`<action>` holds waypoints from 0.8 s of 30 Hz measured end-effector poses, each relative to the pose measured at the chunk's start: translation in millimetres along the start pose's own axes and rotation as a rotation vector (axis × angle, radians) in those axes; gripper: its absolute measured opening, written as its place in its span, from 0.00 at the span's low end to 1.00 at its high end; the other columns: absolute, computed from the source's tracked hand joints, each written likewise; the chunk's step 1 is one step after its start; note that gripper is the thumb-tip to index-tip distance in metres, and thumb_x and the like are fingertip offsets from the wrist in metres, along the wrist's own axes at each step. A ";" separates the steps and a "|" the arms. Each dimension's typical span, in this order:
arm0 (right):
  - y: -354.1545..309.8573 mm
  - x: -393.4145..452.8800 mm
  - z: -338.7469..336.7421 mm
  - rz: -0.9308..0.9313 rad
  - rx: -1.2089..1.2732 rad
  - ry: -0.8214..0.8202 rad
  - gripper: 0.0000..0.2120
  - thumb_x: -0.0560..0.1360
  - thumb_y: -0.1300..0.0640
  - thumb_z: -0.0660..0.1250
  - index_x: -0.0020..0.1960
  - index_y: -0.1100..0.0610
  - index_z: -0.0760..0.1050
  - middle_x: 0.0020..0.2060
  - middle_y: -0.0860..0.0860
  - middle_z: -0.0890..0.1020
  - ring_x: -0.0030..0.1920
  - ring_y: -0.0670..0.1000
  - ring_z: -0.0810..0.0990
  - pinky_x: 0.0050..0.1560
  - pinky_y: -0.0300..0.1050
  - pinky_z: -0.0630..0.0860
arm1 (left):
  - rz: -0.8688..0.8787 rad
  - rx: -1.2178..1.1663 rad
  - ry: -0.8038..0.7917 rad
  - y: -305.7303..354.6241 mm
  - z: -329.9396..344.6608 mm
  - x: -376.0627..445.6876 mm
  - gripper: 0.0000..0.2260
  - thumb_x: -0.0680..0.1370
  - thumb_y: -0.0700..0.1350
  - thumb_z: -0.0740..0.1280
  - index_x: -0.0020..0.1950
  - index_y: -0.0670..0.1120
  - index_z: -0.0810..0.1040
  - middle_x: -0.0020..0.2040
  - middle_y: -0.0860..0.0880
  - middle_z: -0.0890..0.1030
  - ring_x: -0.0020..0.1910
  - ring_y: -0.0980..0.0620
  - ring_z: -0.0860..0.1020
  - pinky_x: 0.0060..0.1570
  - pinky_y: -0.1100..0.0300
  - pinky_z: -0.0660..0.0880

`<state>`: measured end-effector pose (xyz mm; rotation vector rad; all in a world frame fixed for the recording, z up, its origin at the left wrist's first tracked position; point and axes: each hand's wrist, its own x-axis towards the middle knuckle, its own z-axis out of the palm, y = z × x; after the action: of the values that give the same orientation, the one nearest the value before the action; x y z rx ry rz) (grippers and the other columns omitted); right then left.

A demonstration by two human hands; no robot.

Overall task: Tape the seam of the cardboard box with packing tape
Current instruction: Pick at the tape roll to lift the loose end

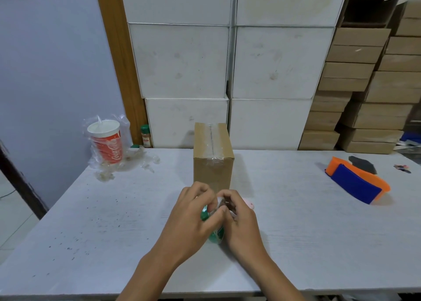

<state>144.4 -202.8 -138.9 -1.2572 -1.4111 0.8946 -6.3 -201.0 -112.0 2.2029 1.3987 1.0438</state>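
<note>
A small brown cardboard box (213,162) stands upright in the middle of the white table (91,221). Clear tape runs along its top seam and folds over the near edge. Just in front of the box, my left hand (193,218) and my right hand (239,221) are closed together around a roll of packing tape (215,234) with a green core. Only slivers of the roll show between my fingers. My fingertips meet at its top edge. A pink object (249,203) peeks out behind my right hand.
A red paper cup (107,141) in a clear plastic bag stands at the back left, with a small spice bottle (145,136) beside it. An orange and blue tape dispenser (357,183) lies at the right. White and brown boxes (227,61) are stacked behind the table.
</note>
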 end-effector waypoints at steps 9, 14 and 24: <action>-0.2 -0.4 0.1 -0.016 0.031 -0.016 0.11 0.85 0.63 0.63 0.56 0.48 0.79 0.48 0.45 0.86 0.49 0.45 0.85 0.47 0.39 0.83 | 0.041 0.054 -0.008 4.2 -1.3 2.2 0.05 0.82 0.55 0.67 0.51 0.61 0.72 0.57 0.67 0.70 0.61 0.64 0.69 0.53 0.73 0.67; 2.0 0.3 1.1 -0.016 0.018 -0.009 0.10 0.85 0.60 0.64 0.56 0.46 0.79 0.49 0.45 0.86 0.50 0.49 0.85 0.52 0.50 0.84 | 0.040 0.060 -0.002 4.6 2.0 2.0 0.06 0.82 0.54 0.67 0.48 0.60 0.70 0.55 0.67 0.70 0.62 0.64 0.68 0.52 0.75 0.66; 0.5 0.4 -0.1 -0.024 -0.021 -0.014 0.13 0.86 0.61 0.63 0.55 0.43 0.78 0.48 0.42 0.85 0.50 0.45 0.85 0.49 0.47 0.85 | 0.016 0.027 0.056 1.9 4.7 -1.5 0.08 0.80 0.55 0.68 0.49 0.60 0.69 0.52 0.65 0.72 0.57 0.62 0.71 0.49 0.72 0.68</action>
<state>144.7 -202.4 -139.3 -1.2488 -1.4469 0.8755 -2.1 -202.7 -114.7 2.2240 1.4293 1.1058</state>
